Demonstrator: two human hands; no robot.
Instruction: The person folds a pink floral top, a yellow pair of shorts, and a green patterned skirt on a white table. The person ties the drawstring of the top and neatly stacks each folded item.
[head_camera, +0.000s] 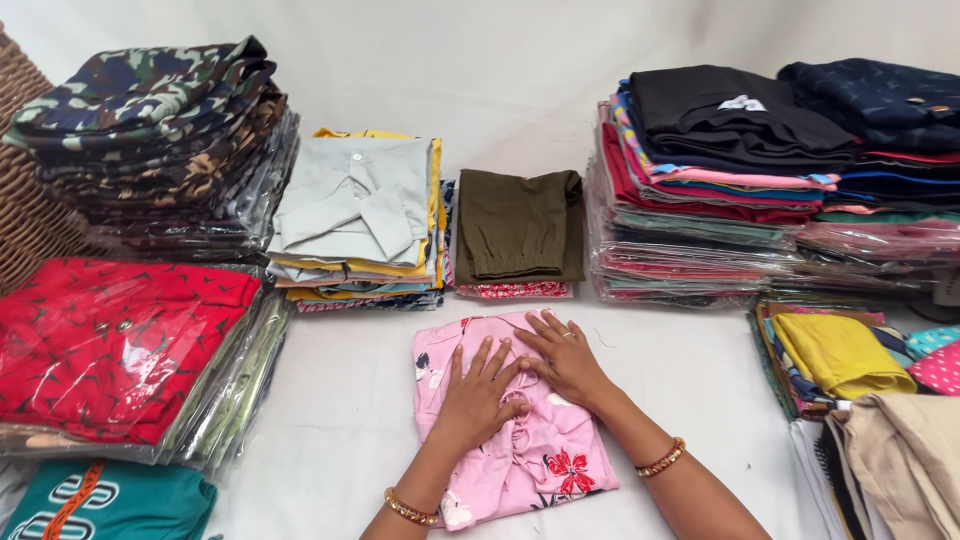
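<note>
Both hands lie flat on a folded pink cloth with flowers (510, 425), which sits on the white sheet (340, 400) right in front of the person. The left hand (478, 392) has its fingers spread open, pressing down and gripping nothing. The right hand (562, 358) is open too, and the two hands touch in the middle. Behind the cloth sits a folded olive green pile (518, 225). A red shirt in a clear bag (105, 345) lies off to the left.

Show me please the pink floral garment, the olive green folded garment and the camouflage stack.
pink floral garment (560, 470): head view, lower right part.
olive green folded garment (517, 225): head view, top face.
camouflage stack (140, 90): head view, top piece.
</note>
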